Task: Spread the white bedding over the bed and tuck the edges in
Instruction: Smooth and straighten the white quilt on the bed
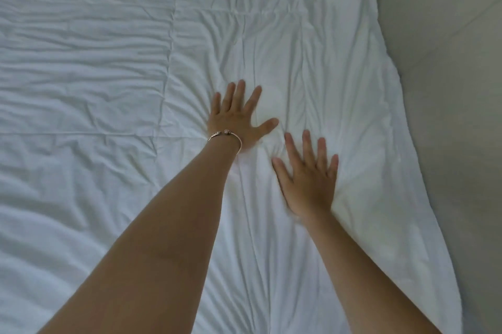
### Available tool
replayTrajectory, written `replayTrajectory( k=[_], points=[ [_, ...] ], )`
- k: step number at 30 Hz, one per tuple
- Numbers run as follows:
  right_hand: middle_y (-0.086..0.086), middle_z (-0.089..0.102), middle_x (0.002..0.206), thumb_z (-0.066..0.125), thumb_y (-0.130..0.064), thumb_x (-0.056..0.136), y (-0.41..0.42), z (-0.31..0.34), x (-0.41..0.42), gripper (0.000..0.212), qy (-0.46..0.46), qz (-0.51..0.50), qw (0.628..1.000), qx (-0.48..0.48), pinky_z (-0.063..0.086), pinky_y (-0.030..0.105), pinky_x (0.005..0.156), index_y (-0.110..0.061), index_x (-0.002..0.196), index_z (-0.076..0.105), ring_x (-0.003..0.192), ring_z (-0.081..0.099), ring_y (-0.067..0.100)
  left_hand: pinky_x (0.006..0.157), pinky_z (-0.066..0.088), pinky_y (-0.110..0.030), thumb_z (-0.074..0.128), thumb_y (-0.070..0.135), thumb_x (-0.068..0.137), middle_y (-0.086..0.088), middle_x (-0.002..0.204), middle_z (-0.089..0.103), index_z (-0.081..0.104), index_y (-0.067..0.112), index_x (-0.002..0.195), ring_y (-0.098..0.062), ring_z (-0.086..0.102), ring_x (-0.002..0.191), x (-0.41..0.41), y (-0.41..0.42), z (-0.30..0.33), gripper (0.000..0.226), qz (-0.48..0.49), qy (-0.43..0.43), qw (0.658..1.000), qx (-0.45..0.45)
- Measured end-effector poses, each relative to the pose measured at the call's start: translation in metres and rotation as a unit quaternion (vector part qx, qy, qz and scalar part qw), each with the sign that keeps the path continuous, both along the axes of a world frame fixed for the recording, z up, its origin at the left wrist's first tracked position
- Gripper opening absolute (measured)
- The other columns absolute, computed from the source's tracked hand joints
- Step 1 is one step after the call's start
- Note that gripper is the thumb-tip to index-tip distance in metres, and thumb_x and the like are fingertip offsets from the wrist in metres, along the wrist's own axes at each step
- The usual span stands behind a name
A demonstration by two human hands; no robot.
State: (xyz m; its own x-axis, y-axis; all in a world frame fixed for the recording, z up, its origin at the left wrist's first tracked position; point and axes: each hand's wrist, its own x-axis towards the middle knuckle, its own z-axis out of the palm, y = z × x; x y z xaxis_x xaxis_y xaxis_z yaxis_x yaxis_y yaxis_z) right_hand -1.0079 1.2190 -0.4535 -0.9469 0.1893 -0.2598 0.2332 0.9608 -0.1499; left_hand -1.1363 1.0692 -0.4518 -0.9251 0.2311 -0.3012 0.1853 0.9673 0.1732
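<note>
Both grips lay flat and released, left hand [235, 119] and right hand [309, 178] pressing the white bedding [108, 89] spread over the bed, smoothing creases; next, probably tucking the loose edge [415, 159] at three o'clock

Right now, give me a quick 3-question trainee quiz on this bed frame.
1. True or false: the left hand grips a fold of the white bedding.
2. Which wrist carries the bracelet? A) left B) right C) neither
3. Fill in: the bedding's free edge runs along the ___ side of the view, beside the grey floor.

Key: 1 false, both it and the right hand lie flat with fingers spread; 2 A; 3 right.
</note>
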Motion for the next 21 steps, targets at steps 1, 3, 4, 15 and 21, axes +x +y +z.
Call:
replayTrajectory(
  k=[1,3,4,15,21],
  points=[
    [-0.013,-0.01,0.162,0.007,-0.068,0.093,-0.006,0.0,0.012,0.062,0.002,0.001,1.0,0.002,-0.008,0.047,0.119,-0.048,0.15,-0.005,0.15,-0.012,0.019,0.118,-0.011,-0.045,0.006,0.085,0.079,0.004,0.159,-0.022,-0.015,0.041,0.149,-0.017,-0.022,0.145,0.021,-0.006,0.001,0.085,-0.008,-0.007,1.0,0.0],
    [-0.013,-0.005,0.163,0.005,-0.068,0.092,-0.019,0.002,0.051,0.063,0.015,-0.004,1.0,0.0,-0.005,0.046,0.12,-0.047,0.151,-0.002,0.15,-0.009,0.018,0.118,-0.013,-0.044,0.007,0.083,0.08,0.005,0.158,-0.024,-0.017,0.042,0.148,-0.016,-0.024,0.145,0.07,-0.024,0.005,0.083,-0.022,-0.022,1.0,-0.001],
    [-0.013,-0.003,0.163,0.005,-0.068,0.091,-0.025,0.002,0.076,0.064,0.021,-0.004,1.0,0.002,-0.003,0.045,0.12,-0.047,0.151,-0.001,0.15,-0.007,0.018,0.117,-0.014,-0.044,0.008,0.082,0.081,0.005,0.158,-0.025,-0.017,0.042,0.148,-0.015,-0.025,0.144,0.1,-0.034,0.007,0.082,-0.024,-0.028,0.999,0.003],
    [-0.018,-0.027,0.155,0.032,-0.053,0.1,-0.049,0.032,0.287,0.058,-0.184,0.095,0.969,-0.133,-0.011,0.045,0.117,-0.054,0.147,-0.003,0.145,-0.027,0.014,0.112,-0.018,-0.055,0.024,0.09,0.072,-0.003,0.15,-0.04,-0.026,0.042,0.144,-0.027,-0.039,0.137,0.352,-0.073,0.022,0.1,-0.152,-0.106,0.982,-0.038],
    [-0.005,0.011,0.162,0.027,-0.048,0.1,-0.048,0.025,0.396,0.059,-0.036,0.056,0.997,-0.045,0.023,0.054,0.115,-0.034,0.154,0.012,0.149,0.014,0.022,0.11,-0.016,-0.061,0.018,0.086,0.077,-0.004,0.153,-0.037,-0.026,0.046,0.143,-0.031,-0.037,0.138,0.412,-0.044,0.024,0.088,-0.157,-0.092,0.982,-0.05]
  ],
)
